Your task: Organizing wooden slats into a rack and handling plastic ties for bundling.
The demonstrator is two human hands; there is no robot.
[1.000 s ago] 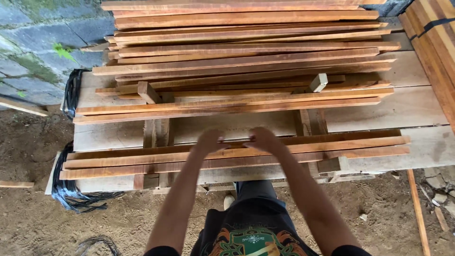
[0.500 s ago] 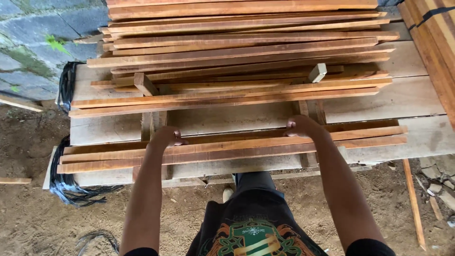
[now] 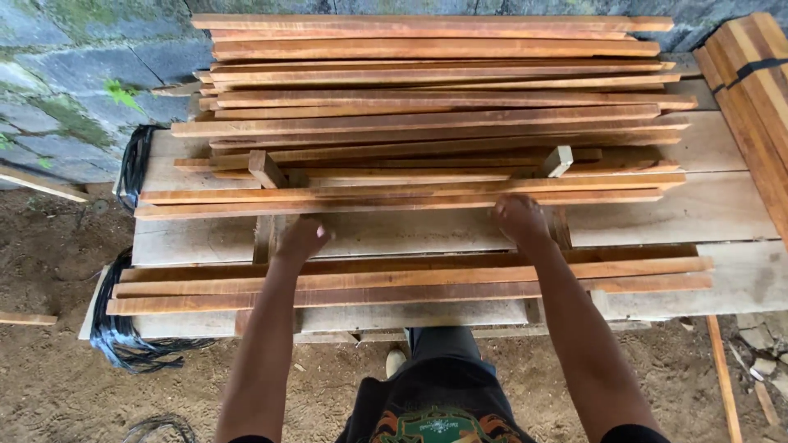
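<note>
My left hand (image 3: 302, 238) lies with curled fingers on a wide pale plank (image 3: 410, 232), just below a long thin wooden strip (image 3: 394, 199). My right hand (image 3: 519, 217) is further right, its fingertips at the near edge of that same strip. From behind, I cannot see whether either hand grips anything. Closer to me, two long reddish strips (image 3: 410, 283) lie side by side under my forearms. More strips are stacked (image 3: 435, 98) toward the wall.
Short wooden spacer blocks (image 3: 267, 170) (image 3: 556, 161) stand among the strips. A bundle of boards with a dark strap (image 3: 755, 82) sits at the right. Black strapping (image 3: 123, 336) hangs at the left. A stone wall (image 3: 74, 90) is behind, with dirt floor around.
Both hands have left the near pair of strips, spread apart and moved forward to the wide plank and the thin strip beyond it.
</note>
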